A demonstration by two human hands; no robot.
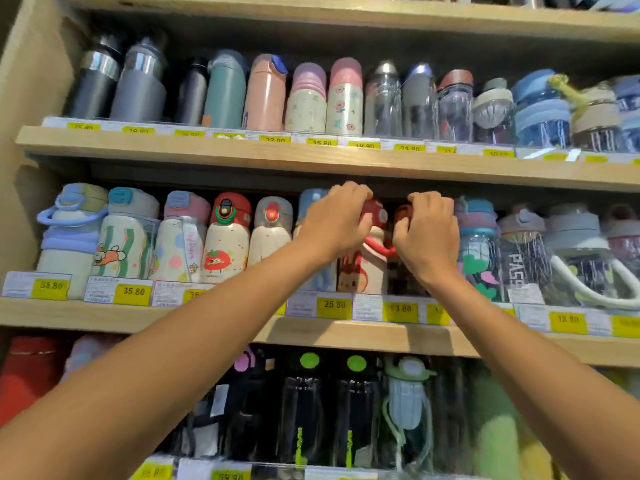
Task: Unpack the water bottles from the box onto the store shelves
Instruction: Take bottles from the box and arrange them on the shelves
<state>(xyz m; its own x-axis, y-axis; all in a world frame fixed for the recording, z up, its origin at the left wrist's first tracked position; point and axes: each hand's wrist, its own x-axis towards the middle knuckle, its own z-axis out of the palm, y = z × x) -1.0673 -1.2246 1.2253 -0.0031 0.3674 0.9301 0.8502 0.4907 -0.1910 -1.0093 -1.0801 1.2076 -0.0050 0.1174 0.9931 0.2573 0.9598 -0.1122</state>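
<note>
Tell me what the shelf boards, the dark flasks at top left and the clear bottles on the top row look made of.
Shelf boards: pale wood or wood-look laminate, matte; faint grain shows. Dark flasks: likely steel with a matte coated body; a bare mirror-bright band sits under the cap. Clear bottles: transparent and glossy; plastic or glass, cannot tell which.

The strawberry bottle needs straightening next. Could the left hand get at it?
Probably yes. The strawberry bottle stands in the front row of the same shelf, left of the left hand, with nothing before it. The hand must first release the red-capped bottle it grips.
</note>
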